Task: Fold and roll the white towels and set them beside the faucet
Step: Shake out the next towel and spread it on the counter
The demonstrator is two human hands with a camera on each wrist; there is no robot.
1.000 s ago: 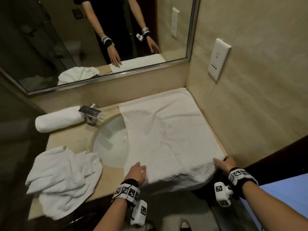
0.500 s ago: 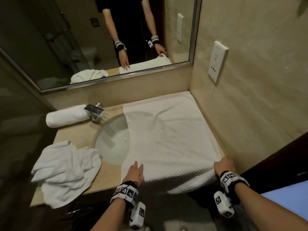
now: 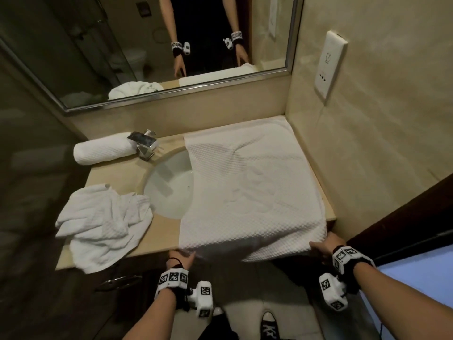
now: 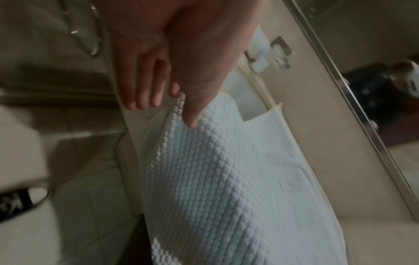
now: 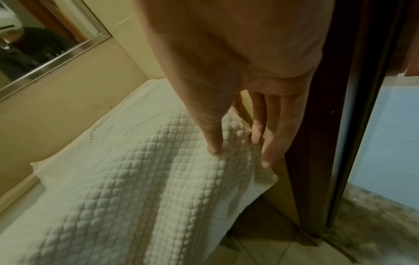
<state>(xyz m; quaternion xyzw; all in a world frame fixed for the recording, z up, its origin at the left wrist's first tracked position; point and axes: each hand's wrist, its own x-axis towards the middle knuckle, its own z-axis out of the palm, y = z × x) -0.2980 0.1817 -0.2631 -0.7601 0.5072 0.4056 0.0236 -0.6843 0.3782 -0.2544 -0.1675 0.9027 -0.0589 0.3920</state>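
A white waffle towel [image 3: 245, 187] lies spread flat over the right half of the counter [image 3: 159, 238] and part of the sink [image 3: 169, 187]. Its near edge hangs over the counter front. My left hand [image 3: 182, 257] pinches the near-left corner, thumb on top [image 4: 179, 107]. My right hand [image 3: 323, 246] pinches the near-right corner, where the cloth [image 5: 136, 170] bunches between thumb and fingers [image 5: 235, 143]. A rolled white towel [image 3: 103, 150] lies just left of the chrome faucet [image 3: 144, 143]. A crumpled white towel [image 3: 103, 224] sits at the counter's front left.
A tiled wall [image 3: 367, 143] with a white socket plate [image 3: 329, 65] bounds the counter on the right. The mirror [image 3: 171, 45] runs along the back. A dark door frame [image 3: 404, 217] stands by my right arm.
Both hands slid back off the top of the towel to its near corners and now pinch them below the counter edge. The near edge hangs further over the front.
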